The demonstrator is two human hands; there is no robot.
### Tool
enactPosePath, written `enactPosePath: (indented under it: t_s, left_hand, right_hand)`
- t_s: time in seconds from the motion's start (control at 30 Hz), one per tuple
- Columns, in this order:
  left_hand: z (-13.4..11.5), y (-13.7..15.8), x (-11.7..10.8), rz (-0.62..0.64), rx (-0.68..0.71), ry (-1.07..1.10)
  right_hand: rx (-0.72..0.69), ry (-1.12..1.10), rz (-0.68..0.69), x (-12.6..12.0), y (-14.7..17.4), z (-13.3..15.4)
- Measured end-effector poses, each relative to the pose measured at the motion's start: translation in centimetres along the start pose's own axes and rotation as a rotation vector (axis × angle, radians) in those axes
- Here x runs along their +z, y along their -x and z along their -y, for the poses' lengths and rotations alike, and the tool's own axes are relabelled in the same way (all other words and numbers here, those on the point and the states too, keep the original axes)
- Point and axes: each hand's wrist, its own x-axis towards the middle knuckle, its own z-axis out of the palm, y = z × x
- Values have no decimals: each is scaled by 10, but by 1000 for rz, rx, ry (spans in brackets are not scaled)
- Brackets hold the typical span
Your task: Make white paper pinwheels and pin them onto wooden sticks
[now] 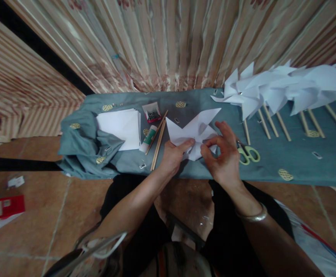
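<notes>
Cloth-covered counter, white paper pinwheel lying between both hands, equally near, no clear long axis: left hand half-curled, thumb clamping near its middle, right hand pinching its right-side flap, other fingers spread.

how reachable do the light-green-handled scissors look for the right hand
Probably yes: the light-green-handled scissors lie close beside the right hand, handles largely uncovered, though its fingers are occupied at the white paper pinwheel.
</notes>
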Motion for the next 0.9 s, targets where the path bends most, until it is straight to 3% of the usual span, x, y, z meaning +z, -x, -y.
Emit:
enactPosePath:
  t_s: [0.9]
  left_hand:
    - [0, 0, 2, -31, 43, -22]
  right_hand:
    - [-7, -18, 7, 2, -1, 3]
